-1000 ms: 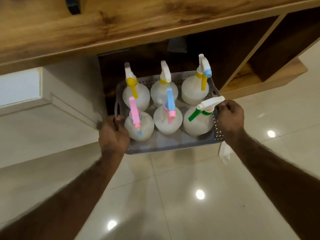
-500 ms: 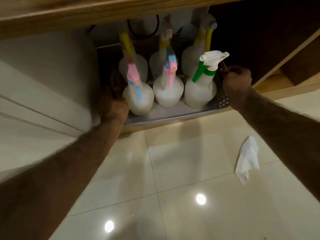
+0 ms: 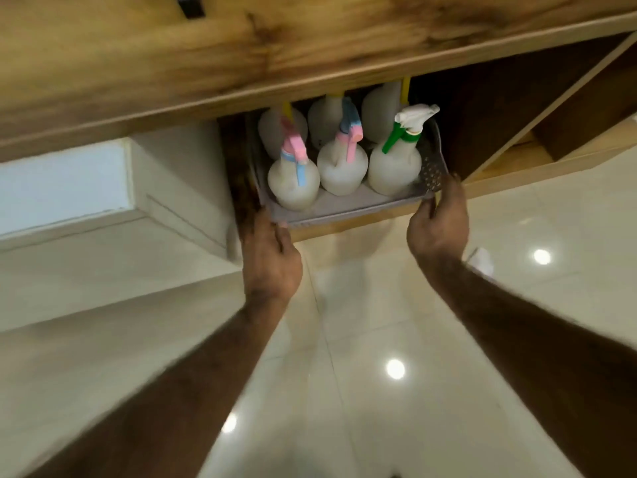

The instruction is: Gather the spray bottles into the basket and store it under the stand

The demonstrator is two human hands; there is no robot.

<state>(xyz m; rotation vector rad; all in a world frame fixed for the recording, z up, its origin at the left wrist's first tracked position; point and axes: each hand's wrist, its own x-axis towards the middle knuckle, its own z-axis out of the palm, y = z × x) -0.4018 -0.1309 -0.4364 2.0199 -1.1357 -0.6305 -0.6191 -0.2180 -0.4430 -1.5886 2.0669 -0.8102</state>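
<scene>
My left hand (image 3: 272,257) is at the basket's near left corner, fingers loosely curled with the tips against the rim; whether they pinch the rim or only press on it, I cannot tell. My right hand (image 3: 437,219) is at the near right corner, fingers extended along the perforated side wall, thumb under the front lip, a light hold rather than a clench. I keep a hand on each corner so the basket (image 3: 341,210) goes in square and doesn't twist against the dark side panel (image 3: 238,174) just beside its left edge.

The basket sits mostly inside the opening under the wooden stand (image 3: 275,56), with only its front edge out at the base ledge. Six spray bottles stand upright in it in two rows. The front three are in plain view: the pink-and-blue one (image 3: 293,181), the blue-and-pink one (image 3: 343,163) and the green-and-white one (image 3: 396,163). The back three are half hidden by the stand's top, only their bodies and yellow triggers showing.

I judge the task nearly done: a last short push, then let go. A white cloth (image 3: 482,260) lies on the tiled floor (image 3: 379,339) behind my right wrist.
</scene>
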